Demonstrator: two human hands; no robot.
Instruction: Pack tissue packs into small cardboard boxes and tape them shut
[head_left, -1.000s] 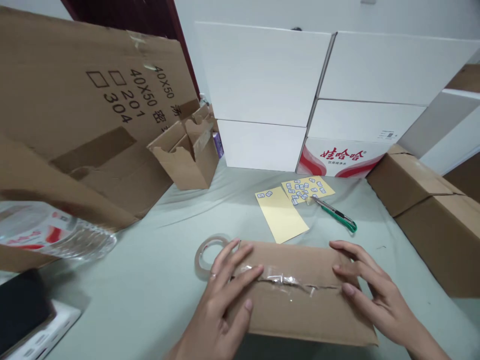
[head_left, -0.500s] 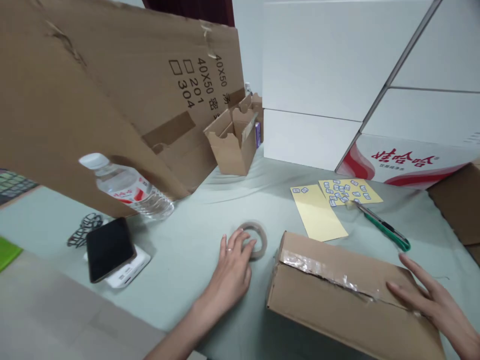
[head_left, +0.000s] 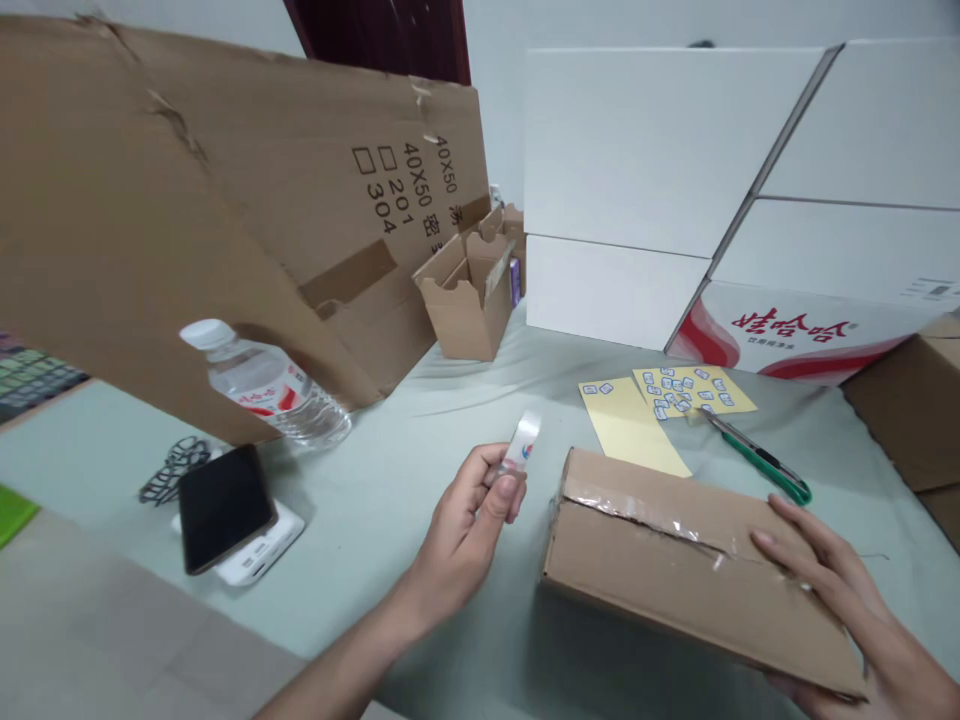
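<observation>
My left hand (head_left: 469,515) is lifted above the table, fingers closed round a roll of clear tape (head_left: 523,446) held edge-on. Just to its right lies a flat brown cardboard box (head_left: 660,555) with wrinkled clear tape along its top seam. My right hand (head_left: 847,590) rests on the box's right end, fingers spread flat on the top and thumb under the near edge.
Beyond the box lie yellow sticker sheets (head_left: 634,425) and a green utility knife (head_left: 761,458). A water bottle (head_left: 266,385), a black phone on a white power bank (head_left: 225,510), a small open carton (head_left: 465,295), big leaning cardboard (head_left: 187,220) and stacked white boxes (head_left: 652,170) surround the table.
My left hand left the box, reached the tape roll lying on the table and lifted it. The view swung left. My right hand stayed on the box's right end.
</observation>
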